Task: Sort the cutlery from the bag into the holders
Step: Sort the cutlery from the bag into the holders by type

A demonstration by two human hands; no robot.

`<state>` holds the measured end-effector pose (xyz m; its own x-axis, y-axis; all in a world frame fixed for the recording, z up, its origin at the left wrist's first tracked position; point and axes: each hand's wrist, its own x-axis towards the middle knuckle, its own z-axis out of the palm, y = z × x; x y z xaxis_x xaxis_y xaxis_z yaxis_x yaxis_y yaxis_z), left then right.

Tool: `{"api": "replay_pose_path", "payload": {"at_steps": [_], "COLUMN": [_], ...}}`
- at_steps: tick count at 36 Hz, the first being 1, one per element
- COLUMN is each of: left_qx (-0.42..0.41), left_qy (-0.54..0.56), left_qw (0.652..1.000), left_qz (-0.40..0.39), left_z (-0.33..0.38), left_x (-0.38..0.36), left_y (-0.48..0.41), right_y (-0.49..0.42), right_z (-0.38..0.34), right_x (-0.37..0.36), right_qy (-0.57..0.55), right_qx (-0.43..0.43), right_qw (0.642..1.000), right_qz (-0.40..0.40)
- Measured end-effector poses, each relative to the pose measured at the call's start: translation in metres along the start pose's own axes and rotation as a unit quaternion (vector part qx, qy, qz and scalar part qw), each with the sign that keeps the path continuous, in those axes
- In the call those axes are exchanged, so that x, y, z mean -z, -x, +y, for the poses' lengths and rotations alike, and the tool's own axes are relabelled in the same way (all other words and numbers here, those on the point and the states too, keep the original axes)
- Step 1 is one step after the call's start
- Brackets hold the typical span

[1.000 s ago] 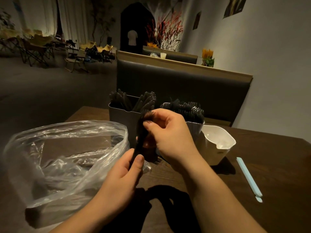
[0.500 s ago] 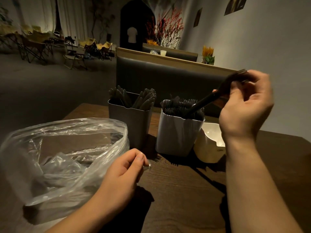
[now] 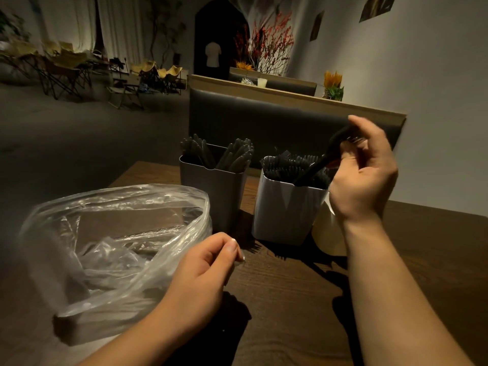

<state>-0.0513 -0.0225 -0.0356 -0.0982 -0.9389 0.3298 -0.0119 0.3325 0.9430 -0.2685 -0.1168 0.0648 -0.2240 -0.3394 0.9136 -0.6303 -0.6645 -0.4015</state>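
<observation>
My right hand (image 3: 363,175) pinches the upper end of a black plastic fork (image 3: 315,166) whose handle end dips into the white holder (image 3: 286,215), which is packed with black forks. Left of it stands a grey holder (image 3: 215,194) with black cutlery in two bunches. A clear plastic bag (image 3: 111,247) lies open on the table's left side; I cannot make out any cutlery inside it. My left hand (image 3: 203,273) rests beside the bag's mouth with fingers curled, thumb and forefinger together on a scrap of the bag's film.
A cream holder (image 3: 327,239) sits behind my right wrist, mostly hidden. The dark wooden table (image 3: 290,299) ends at the left near the bag. A padded booth back (image 3: 264,122) rises just behind the holders; the wall is at the right.
My right hand carried the fork from in front of the holders up to the right, then lowered its end into the white holder. My left hand let go of the fork and stayed by the bag.
</observation>
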Motion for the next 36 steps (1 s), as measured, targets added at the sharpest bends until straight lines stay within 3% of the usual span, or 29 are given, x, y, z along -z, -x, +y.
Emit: {"api": "replay_pose_path", "payload": {"at_steps": [9, 13, 17, 21, 26, 28, 31, 34, 36], "left_qx": [0.003, -0.001, -0.003, -0.001, -0.013, -0.031, -0.085, -0.072, -0.025], "left_qy": [0.014, 0.009, -0.006, -0.003, -0.006, -0.015, -0.101, -0.19, -0.265], "left_qw": [1.0, 1.0, 1.0, 1.0, 1.0, 0.999, 0.991, 0.978, 0.963], "left_qz": [-0.001, -0.003, -0.013, -0.014, -0.02, -0.028, -0.035, -0.036, -0.038], "left_z": [0.005, 0.006, 0.005, 0.007, 0.018, 0.032, 0.065, 0.091, 0.097], "left_x": [0.001, -0.001, -0.001, 0.0, 0.003, 0.008, 0.03, 0.069, 0.097], "left_y": [0.0, 0.0, 0.001, 0.0, 0.001, 0.004, 0.006, 0.003, 0.001], "right_y": [-0.022, -0.019, -0.003, 0.005, 0.002, 0.0, 0.008, 0.032, 0.051], "right_z": [-0.005, 0.003, 0.007, 0.008, -0.001, -0.015, -0.048, -0.094, -0.117], "right_x": [0.021, 0.018, 0.004, 0.002, 0.008, 0.007, -0.003, -0.019, -0.036], "right_qy": [0.05, 0.057, 0.109, 0.309, 0.366, 0.317, 0.085, -0.106, -0.143], "right_qx": [0.038, -0.022, -0.088, -0.007, -0.026, 0.001, 0.006, -0.066, -0.093], "right_qw": [0.997, 0.996, 0.969, 0.922, 0.875, 0.899, 0.962, 0.932, 0.894], "right_qz": [0.047, -0.071, -0.204, -0.231, -0.314, -0.301, -0.258, -0.34, -0.415]}}
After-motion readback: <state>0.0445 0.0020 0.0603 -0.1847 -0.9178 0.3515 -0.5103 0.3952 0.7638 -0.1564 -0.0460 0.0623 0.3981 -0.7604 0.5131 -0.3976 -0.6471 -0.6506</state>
